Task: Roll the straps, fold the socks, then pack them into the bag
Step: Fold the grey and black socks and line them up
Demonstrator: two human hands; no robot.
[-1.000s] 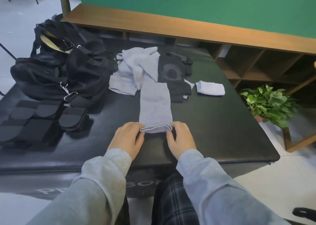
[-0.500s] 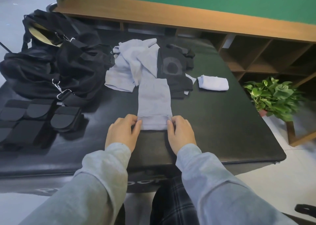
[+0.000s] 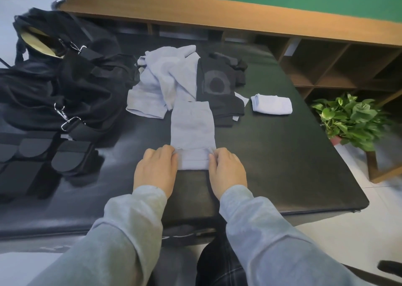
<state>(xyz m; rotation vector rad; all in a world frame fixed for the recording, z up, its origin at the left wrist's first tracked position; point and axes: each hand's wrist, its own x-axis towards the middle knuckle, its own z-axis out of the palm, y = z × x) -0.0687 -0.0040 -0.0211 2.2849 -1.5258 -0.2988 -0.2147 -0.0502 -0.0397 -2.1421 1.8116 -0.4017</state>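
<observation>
Sock-folding step in hand. Long pale blue knit sock [image 3: 192, 129] lies flat on the black padded table [image 3: 282, 155], stretched away from the person, its near end turned over into a short fold. Left hand [image 3: 155, 172] and right hand [image 3: 228, 172] sit at either side of that fold, fingertips pinching its edges. Beyond the sock: heap of unfolded pale blue socks [image 3: 161, 83], dark black garment with a grey ring print [image 3: 217, 90], and 1 finished folded pale blue sock [image 3: 270, 104] to its right. Left of the sock: open black duffel bag [image 3: 54, 79] and rolled black straps [image 3: 32, 155]. Next move likely another fold forward, keeping both edges level. Nothing packed as far as visible.
</observation>
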